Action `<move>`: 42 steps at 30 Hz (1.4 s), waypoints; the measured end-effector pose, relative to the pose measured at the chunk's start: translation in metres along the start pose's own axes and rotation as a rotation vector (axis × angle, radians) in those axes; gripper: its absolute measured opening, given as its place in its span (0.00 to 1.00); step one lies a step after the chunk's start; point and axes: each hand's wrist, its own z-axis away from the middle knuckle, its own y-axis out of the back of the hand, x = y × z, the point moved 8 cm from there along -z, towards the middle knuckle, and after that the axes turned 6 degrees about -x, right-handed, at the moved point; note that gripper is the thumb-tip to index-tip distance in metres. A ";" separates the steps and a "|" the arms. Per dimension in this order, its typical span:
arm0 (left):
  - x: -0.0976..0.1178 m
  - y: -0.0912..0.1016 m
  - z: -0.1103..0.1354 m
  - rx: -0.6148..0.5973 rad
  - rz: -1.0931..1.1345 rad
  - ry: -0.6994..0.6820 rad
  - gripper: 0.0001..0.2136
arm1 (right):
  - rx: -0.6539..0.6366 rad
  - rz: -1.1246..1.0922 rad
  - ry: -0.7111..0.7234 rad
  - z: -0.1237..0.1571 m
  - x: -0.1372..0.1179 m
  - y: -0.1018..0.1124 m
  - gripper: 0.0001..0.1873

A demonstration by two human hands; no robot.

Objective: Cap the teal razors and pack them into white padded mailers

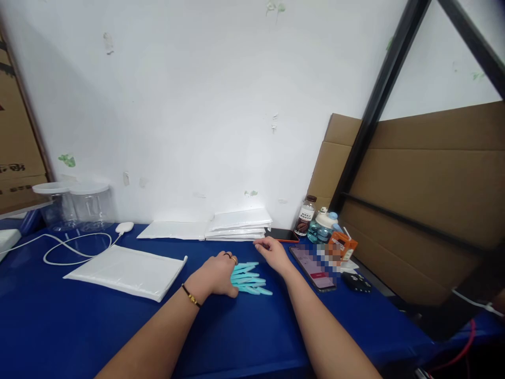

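Observation:
A bundle of slim turquoise sticks [250, 279] lies on the blue tabletop, their tapered ends fanned to the right. My left hand [221, 273], with rings and a dark bracelet, is closed around their left ends and hides them. The thumb is on the near side, the fingers on the far side. Beyond the sticks, to the right, my right hand [272, 250] has its fingers bent and tips pressed together; whatever they may hold does not show. Its tips are close to the front of a stack of white padded mailers [239, 226].
A single white mailer [126, 271] lies left, near a white cable [74, 260] and two clear jars [92, 208]. At right are a phone [315, 271], a brown-capped bottle [305, 216], an orange carton [342, 245] and a black patterned item [357, 281]. A black frame post [374, 105] rises behind.

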 end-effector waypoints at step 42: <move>0.067 -0.034 -0.019 -0.261 1.440 -0.273 0.16 | -0.376 -0.949 0.205 0.040 -0.108 -0.006 0.35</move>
